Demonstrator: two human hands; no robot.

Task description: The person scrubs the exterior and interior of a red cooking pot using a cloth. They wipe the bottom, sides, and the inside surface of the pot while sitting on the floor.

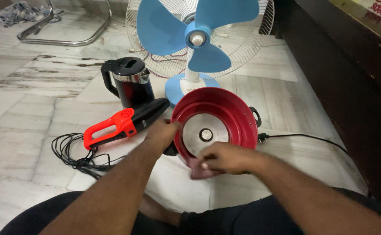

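Red cooker pot (238, 114) rim under left hand (163, 132) fingers; right hand (225, 157) fingers clamped on maroon cloth (198, 170) (near rim).

home floor | marble tiles (33, 109) | fan (198, 39) | kettle (129, 82)

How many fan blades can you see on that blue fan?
3 on the blue fan: one blade at upper left, one blade at upper right, one blade pointing down. The frame cuts off the fan's top, but none seems hidden.
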